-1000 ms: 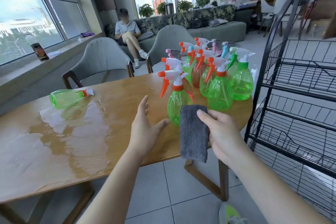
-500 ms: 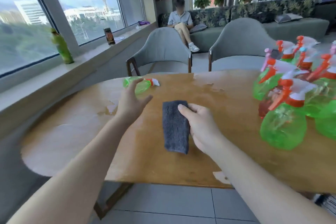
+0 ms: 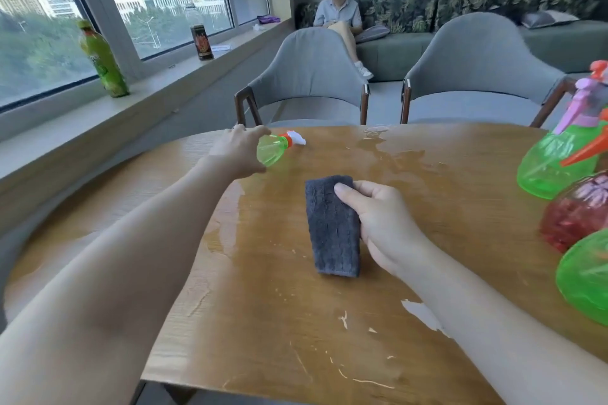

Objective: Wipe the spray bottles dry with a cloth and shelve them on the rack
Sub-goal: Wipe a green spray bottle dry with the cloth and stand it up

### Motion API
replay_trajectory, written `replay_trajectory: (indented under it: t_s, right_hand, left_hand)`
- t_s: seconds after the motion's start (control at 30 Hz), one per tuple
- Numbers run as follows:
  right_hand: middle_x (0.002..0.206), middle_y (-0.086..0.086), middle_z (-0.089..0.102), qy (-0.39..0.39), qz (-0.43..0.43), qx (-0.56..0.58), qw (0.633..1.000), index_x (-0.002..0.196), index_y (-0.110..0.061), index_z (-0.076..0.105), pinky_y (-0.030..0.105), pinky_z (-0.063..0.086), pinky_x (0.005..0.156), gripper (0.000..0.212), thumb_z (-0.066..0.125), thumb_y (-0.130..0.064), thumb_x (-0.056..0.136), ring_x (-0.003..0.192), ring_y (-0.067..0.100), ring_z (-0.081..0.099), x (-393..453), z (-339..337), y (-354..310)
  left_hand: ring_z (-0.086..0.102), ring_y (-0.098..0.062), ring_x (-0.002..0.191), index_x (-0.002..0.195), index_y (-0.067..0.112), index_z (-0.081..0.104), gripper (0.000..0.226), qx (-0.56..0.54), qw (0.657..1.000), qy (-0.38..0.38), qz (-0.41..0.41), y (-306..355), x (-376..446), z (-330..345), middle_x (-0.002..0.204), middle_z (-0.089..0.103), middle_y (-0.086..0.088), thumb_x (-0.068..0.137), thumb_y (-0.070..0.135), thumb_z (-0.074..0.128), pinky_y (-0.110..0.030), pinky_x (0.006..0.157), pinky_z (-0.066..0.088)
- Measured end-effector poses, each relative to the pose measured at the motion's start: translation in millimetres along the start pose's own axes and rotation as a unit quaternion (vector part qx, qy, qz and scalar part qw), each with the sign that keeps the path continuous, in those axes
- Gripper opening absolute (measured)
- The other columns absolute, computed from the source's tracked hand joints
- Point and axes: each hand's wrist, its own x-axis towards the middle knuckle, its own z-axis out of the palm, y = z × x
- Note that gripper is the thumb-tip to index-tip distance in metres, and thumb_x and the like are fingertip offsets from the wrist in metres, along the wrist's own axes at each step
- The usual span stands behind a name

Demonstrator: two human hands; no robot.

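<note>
A green spray bottle lies on its side at the far edge of the wet wooden tabletop, the left hand curled over its base. The right hand pinches a folded grey cloth above the middle. More bottles cluster right. Two grey chairs and a windowsill lie beyond.

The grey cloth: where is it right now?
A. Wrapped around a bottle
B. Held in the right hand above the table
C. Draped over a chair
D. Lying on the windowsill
B: the right hand pinches the grey cloth by its edge, hanging over the wet table.
</note>
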Motion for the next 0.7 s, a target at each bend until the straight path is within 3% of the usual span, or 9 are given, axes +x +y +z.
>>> replay_trajectory:
  t_s: [0.17,0.3,0.47,0.7]
  right_hand:
    - [0.107,0.009,0.079,0.02,0.013,0.004,1.0,0.107,-0.009,0.076,0.058,0.054,0.103,0.014,0.065,-0.017,0.103,0.108,0.029,0.074,-21,-26,4]
    - [0.103,0.009,0.08,0.045,0.021,0.006,0.999,0.104,-0.01,0.076,0.058,0.055,0.102,0.013,0.066,-0.017,0.102,0.105,0.029,0.075,-50,-51,-1]
    - [0.103,0.008,0.08,0.07,0.019,-0.007,0.997,0.105,-0.01,0.076,0.06,0.054,0.103,0.014,0.066,-0.02,0.102,0.105,0.029,0.074,-98,-84,-7]
    - [0.101,0.016,0.079,0.112,-0.004,0.017,0.994,0.101,-0.004,0.074,0.06,0.054,0.102,0.011,0.065,-0.011,0.102,0.103,0.036,0.074,-170,-130,-6]
  left_hand:
    - [0.057,-0.032,0.118,0.149,0.035,0.048,0.086,-0.051,0.999,0.001,0.012,12,-30,-8,0.142,0.057,-0.011,0.073,0.031,0.089,-0.042,0.081,0.055]
    - [0.057,-0.027,0.104,0.147,0.04,0.048,0.084,-0.107,0.994,0.013,0.023,47,-84,-7,0.132,0.058,-0.007,0.074,0.032,0.087,-0.039,0.073,0.054]
    - [0.056,-0.024,0.103,0.146,0.042,0.047,0.086,-0.188,0.981,0.026,0.045,97,-165,-5,0.135,0.058,0.002,0.071,0.037,0.089,-0.039,0.082,0.055]
    - [0.061,-0.023,0.108,0.141,0.041,0.046,0.079,-0.354,0.931,0.086,0.031,160,-278,16,0.126,0.063,0.001,0.074,0.033,0.086,-0.031,0.082,0.044]
